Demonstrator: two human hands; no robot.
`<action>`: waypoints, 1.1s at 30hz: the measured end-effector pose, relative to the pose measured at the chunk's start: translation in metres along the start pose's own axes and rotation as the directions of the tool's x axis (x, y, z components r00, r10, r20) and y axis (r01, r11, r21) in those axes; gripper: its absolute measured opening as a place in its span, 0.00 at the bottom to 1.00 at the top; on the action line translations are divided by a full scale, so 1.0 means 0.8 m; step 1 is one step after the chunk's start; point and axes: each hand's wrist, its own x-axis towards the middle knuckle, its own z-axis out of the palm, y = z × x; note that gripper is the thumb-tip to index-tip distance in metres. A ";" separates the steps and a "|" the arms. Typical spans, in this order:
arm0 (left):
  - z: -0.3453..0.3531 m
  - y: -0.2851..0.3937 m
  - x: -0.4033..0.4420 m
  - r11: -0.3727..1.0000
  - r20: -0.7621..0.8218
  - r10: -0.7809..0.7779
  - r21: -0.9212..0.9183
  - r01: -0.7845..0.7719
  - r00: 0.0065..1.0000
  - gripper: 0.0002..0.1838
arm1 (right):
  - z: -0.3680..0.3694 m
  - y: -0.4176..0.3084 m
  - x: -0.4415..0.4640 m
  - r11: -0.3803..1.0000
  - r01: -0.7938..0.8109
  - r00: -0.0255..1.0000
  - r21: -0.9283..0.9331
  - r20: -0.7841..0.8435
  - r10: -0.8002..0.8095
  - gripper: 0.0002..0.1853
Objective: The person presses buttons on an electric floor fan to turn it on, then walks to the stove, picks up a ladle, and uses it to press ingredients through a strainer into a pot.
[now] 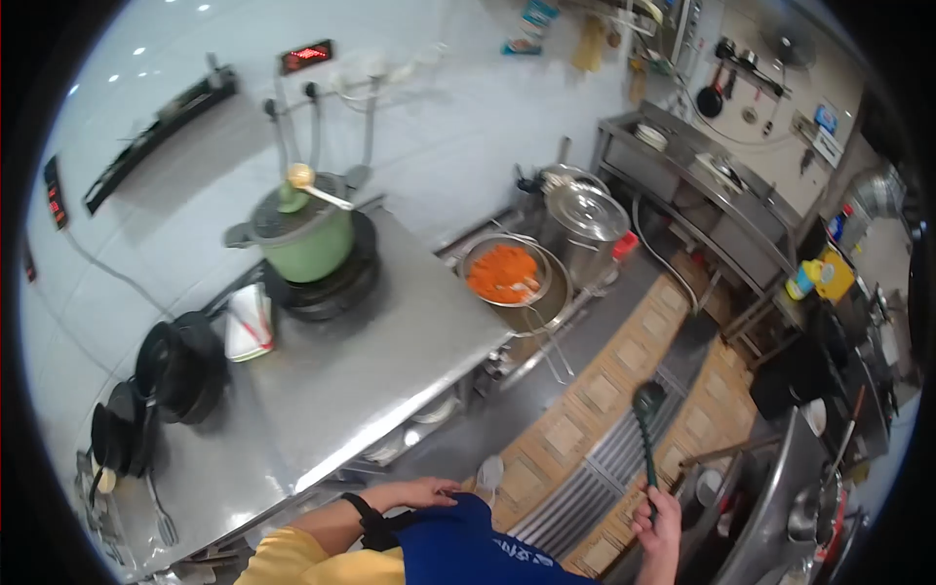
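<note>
A long dark green ladle [648, 400] is held upright by its handle in my right hand [657, 522], its bowl pointing away over the floor grate. My left hand [432, 490] rests near the blue apron [463, 541] at my waist; its fingers are partly hidden, and whether it holds anything does not show. Beside it is a clear, pale spoon-like item [490, 474]. On the steel counter [390, 341] at the left, a green lidded pot [307, 239] stands on a black burner [327, 292], with a light-coloured spoon [317, 185] on its lid.
Black pans [180, 370] and a white cloth [250, 322] lie on the counter. Beyond its end are a bowl of orange food [505, 273] and a lidded steel pot [587, 214]. Steel sinks [682, 185] stand behind; another steel worktop [770, 487] is at right.
</note>
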 end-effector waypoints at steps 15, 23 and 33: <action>-0.125 0.112 0.261 0.990 0.161 0.125 -0.082 -0.112 0.979 0.33 | 0.141 -0.191 0.269 0.953 0.031 0.980 -0.301 0.198 0.031 0.11; -0.128 0.114 0.305 0.931 -0.035 -0.051 -0.362 0.035 0.998 0.31 | 0.203 -0.270 0.439 0.828 -0.059 0.884 -0.558 0.357 0.303 0.14; -0.047 0.211 0.380 0.394 -0.408 -0.675 -0.904 -0.168 0.615 0.33 | 0.283 -0.346 0.624 0.656 -0.206 0.526 -0.726 0.483 0.700 0.11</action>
